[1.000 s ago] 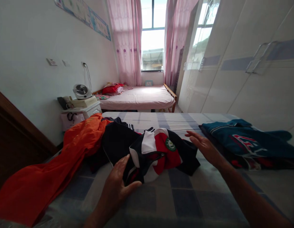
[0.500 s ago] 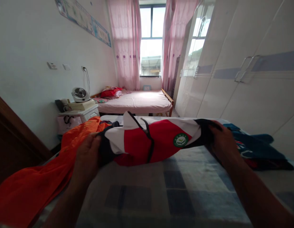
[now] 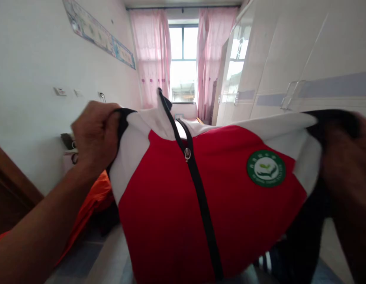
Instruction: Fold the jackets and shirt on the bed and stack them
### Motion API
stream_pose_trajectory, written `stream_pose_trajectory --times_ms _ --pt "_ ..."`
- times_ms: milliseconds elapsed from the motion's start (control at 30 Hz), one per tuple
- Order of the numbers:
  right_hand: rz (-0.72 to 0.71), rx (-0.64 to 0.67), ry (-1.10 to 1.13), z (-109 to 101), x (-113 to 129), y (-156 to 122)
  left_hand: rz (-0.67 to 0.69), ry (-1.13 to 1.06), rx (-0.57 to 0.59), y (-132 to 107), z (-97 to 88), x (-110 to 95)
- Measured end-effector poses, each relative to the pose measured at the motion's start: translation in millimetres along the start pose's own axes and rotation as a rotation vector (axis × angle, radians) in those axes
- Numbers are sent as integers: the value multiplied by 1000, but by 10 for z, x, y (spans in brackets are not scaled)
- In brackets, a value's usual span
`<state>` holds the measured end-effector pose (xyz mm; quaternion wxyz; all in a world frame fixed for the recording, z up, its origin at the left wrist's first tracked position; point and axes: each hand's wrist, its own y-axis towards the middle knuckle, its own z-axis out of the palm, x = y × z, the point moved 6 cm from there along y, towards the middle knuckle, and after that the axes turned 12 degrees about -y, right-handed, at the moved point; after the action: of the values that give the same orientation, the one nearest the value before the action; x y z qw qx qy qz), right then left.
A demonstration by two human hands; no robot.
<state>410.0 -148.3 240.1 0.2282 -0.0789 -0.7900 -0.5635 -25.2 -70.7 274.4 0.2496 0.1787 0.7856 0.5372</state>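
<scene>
a strip of posters is running along the white wall at far left. below it, the person's left hand is clenching the black shoulder edge of a jacket, fingers curled tight into the cloth. an orange garment is lying on the bed under that forearm. the jacket, red in the body with white shoulders, is hanging stretched in the air between both hands, close to the camera and above the bed, its front facing the viewer. a black zipper is running down its middle, the metal pull sitting near the collar. behind the collar, pink curtains are framing a bright window. a round green badge is showing on the chest toward the right. white wardrobe doors are filling the right wall. at far right the right hand, blurred, is gripping the other black shoulder, fingers closed on it.
</scene>
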Motion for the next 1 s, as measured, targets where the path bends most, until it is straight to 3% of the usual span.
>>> stream_pose_trajectory --times_ms 67,167,233,300,367,433,533,600,667,733,833,1000 --pt "20 -67 -87 321 -35 207 9 28 61 146 471 134" --pt "28 27 -279 979 -208 438 -33 14 224 344 1199 270" --pt "50 100 -375 1352 -387 437 -69 1 297 359 1574 296" --pt "18 205 -473 1628 -545 267 -117 -16 363 203 1823 299" --pt "-54 340 -527 1786 -680 -57 -167 -46 466 -142 1937 297" --pt "-89 522 -470 1833 -826 -483 -197 -96 624 -637 1914 289" --pt "59 874 -332 1747 -1097 -1162 -256 -170 853 -1431 1641 301" --pt "198 1094 -274 1630 -1222 -1541 -439 -256 991 -1885 1402 360" --pt "314 1206 -241 1503 -1259 -1768 -578 -292 1026 -2171 1172 397" --pt "368 1247 -213 1427 -1207 -1856 -661 -339 1064 -2344 1033 372" --pt "372 1319 -154 1436 -1029 -1889 -699 -422 1112 -2459 986 247" --pt "510 1338 199 1523 -689 -1919 -642 -413 986 -2453 1066 134"
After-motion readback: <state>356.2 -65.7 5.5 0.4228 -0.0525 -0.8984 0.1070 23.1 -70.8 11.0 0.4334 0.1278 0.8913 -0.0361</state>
